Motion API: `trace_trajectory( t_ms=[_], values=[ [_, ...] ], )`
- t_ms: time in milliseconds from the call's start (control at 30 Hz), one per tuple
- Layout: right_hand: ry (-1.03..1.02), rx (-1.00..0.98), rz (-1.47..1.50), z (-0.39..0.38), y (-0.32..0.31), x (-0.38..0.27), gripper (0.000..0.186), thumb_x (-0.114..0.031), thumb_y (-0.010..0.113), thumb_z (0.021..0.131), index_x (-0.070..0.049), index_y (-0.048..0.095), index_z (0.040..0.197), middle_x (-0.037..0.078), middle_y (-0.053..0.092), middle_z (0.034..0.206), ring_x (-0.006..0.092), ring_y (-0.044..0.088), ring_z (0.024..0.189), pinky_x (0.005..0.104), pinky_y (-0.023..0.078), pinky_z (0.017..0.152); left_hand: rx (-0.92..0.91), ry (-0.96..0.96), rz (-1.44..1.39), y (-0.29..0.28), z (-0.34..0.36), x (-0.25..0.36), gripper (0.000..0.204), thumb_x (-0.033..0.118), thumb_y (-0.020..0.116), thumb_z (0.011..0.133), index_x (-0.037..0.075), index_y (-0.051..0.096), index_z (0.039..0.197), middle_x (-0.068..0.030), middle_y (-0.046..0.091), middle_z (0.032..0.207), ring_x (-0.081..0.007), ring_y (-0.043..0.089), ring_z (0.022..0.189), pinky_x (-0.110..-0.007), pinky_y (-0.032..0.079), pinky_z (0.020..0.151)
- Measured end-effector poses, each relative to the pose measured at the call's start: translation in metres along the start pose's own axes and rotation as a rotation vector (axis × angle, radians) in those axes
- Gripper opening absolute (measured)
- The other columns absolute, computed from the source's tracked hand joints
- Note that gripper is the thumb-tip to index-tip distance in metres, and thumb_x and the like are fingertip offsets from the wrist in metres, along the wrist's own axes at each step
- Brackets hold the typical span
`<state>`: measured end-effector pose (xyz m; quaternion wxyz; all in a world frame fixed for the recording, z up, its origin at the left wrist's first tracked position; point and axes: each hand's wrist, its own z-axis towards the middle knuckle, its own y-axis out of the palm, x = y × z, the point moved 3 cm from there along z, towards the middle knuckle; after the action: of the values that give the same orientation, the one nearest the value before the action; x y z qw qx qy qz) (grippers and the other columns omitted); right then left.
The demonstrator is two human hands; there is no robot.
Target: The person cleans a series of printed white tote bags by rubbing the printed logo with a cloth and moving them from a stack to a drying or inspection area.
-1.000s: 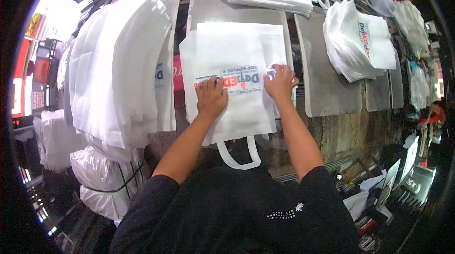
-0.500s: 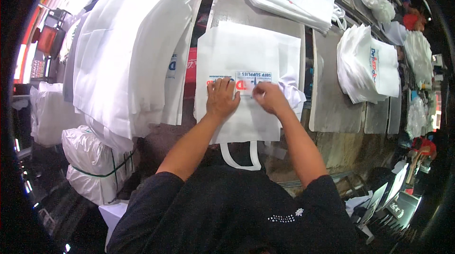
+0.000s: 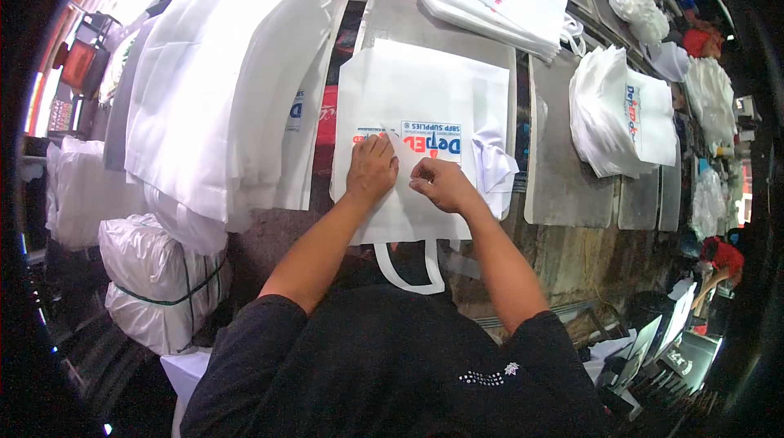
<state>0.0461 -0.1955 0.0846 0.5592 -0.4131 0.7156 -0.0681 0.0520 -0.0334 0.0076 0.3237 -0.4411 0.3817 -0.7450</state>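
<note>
A white tote bag (image 3: 433,79) with blue and red print lies flat in front of me on a grey board (image 3: 392,9). Its white handle loop (image 3: 408,284) hangs toward my body. My left hand (image 3: 373,167) rests on the bag over part of the print, its fingers stretched out. Just to its right, my right hand (image 3: 443,185) is closed in a pinch above the lower part of the print. What its fingertips hold, if anything, cannot be made out. Against the bag's right edge lies a crumpled white cloth (image 3: 492,167).
Large white fabric sheets (image 3: 192,87) are layered at the left, above a strapped white bundle (image 3: 159,271). Printed bags are stacked at the back (image 3: 494,1) and right (image 3: 625,115), on more grey boards (image 3: 567,193). A person in red (image 3: 723,260) is at the far right.
My right hand has moved toward me and slightly left, uncovering more of the print. My left hand stays on the bag, with little shift. The whole view has shifted slightly.
</note>
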Motion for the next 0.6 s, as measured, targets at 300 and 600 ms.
trace_trajectory(
  t_ms=[300,600],
  values=[
    [-0.002,0.188,0.108,-0.004,0.003,0.0,0.018,-0.014,0.069,0.082,0.0,0.064,0.092,0.014,0.066,0.088,0.0243,0.065,0.082,0.0342,0.051,0.076,0.002,-0.035,0.076,0.0,-0.004,0.002,0.043,0.021,0.064,0.08,0.003,0.057,0.118,-0.011,0.057,0.119,-0.0263,0.051,0.111,-0.043,0.038,0.098],
    [-0.041,0.187,0.082,-0.013,0.015,-0.016,0.015,-0.012,0.067,0.082,0.001,0.065,0.091,0.016,0.067,0.087,0.0278,0.066,0.083,0.0358,0.051,0.077,0.033,0.001,-0.009,0.001,-0.02,-0.011,0.042,0.011,0.059,0.077,0.0,0.056,0.117,-0.0149,0.057,0.119,-0.0328,0.051,0.116,-0.043,0.037,0.103]
  ],
)
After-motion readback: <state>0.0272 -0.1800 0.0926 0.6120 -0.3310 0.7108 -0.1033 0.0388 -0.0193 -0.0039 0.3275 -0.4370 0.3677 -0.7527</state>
